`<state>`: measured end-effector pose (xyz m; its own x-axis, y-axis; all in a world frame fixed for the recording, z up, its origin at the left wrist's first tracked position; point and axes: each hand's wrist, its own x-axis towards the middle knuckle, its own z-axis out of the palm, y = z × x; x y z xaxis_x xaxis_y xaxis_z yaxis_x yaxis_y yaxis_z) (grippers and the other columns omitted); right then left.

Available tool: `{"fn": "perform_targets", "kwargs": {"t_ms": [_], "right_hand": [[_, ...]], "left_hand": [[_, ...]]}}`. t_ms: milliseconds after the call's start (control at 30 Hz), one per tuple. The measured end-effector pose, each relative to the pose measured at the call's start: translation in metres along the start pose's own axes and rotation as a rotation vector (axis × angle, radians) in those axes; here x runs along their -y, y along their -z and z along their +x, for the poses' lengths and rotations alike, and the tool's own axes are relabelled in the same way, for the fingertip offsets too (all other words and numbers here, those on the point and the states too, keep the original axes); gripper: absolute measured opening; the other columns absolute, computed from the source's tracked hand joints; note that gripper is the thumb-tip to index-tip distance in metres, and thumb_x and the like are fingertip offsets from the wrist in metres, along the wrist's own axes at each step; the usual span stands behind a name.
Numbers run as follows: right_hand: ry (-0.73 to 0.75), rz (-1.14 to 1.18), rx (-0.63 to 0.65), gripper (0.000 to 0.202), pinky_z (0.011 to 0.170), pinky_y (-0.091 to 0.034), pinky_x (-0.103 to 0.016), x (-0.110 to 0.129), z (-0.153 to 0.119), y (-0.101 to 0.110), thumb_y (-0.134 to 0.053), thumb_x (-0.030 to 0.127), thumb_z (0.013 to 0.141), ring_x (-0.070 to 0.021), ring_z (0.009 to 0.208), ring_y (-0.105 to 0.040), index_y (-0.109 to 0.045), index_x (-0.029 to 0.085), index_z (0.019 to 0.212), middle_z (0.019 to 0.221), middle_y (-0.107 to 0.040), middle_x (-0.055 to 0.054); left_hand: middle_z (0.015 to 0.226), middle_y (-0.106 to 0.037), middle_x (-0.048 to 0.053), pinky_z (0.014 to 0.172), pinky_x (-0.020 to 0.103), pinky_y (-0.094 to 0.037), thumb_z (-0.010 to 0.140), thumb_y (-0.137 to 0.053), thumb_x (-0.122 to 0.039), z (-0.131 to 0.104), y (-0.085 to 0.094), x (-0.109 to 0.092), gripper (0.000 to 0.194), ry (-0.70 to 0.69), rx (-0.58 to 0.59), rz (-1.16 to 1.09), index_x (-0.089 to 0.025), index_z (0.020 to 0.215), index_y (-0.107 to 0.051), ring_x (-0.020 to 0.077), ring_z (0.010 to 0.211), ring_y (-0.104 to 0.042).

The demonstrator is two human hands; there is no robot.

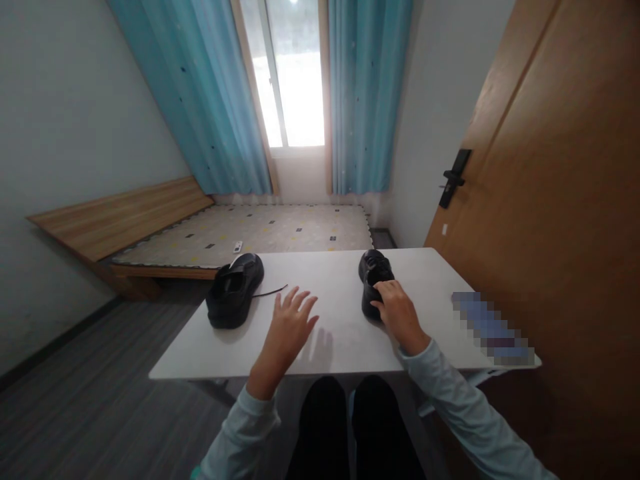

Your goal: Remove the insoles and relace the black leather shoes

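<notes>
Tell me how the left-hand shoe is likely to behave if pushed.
The left shoe would probably slide rather than roll, since it sits sole-down on the white table. Its wide top opening suggests the collar may give a little under a grip. The thin lace looks floppy and would likely trail along.

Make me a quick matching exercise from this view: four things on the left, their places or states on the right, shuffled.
1. Left hand
2. Right hand
3. Left shoe
4. Curtains

A. Blue, on both sides of the window
B. Open, above the table, holding nothing
C. Black, with a lace trailing toward the left hand
D. Touching the shoe on the right

Pairs: 1-B, 2-D, 3-C, 4-A
</notes>
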<state>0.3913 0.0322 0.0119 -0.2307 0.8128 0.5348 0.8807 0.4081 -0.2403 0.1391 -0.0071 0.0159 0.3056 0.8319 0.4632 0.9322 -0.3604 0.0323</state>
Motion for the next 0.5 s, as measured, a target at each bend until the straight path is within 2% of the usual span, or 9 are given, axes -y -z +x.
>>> {"fn": "perform_targets", "kwargs": {"t_ms": [133, 267, 500], "right_hand": [[0.088, -0.022, 0.068, 0.018, 0.077, -0.047, -0.037, 0.038, -0.011, 0.004, -0.060, 0.007, 0.080, -0.0250, 0.095, -0.054, -0.058, 0.017, 0.094, 0.094, -0.064, -0.008], [0.154, -0.054, 0.101, 0.017, 0.074, -0.046, -0.035, 0.065, -0.022, 0.005, -0.059, 0.009, 0.082, -0.0239, 0.092, -0.055, -0.059, 0.017, 0.097, 0.091, -0.065, -0.007], [0.191, -0.081, 0.041, 0.011, 0.070, -0.046, -0.034, 0.086, -0.035, 0.000, -0.055, 0.013, 0.087, -0.0217, 0.087, -0.056, -0.060, 0.017, 0.096, 0.091, -0.066, -0.008]], "left_hand": [[0.124, -0.059, 0.011, 0.101, 0.049, -0.041, 0.081, -0.065, -0.024, 0.002, 0.003, -0.027, 0.049, -0.096, 0.003, -0.163, -0.020, 0.126, -0.049, 0.0272, 0.117, -0.053], [0.128, -0.055, 0.011, 0.099, 0.044, -0.046, 0.073, -0.072, -0.020, -0.001, 0.002, -0.041, 0.064, -0.125, -0.003, -0.260, -0.021, 0.130, -0.043, 0.0258, 0.117, -0.053], [0.123, -0.055, 0.009, 0.098, 0.045, -0.048, 0.072, -0.065, -0.006, -0.007, -0.008, -0.047, 0.061, -0.092, -0.005, -0.368, -0.021, 0.126, -0.042, 0.0245, 0.115, -0.054]]}}
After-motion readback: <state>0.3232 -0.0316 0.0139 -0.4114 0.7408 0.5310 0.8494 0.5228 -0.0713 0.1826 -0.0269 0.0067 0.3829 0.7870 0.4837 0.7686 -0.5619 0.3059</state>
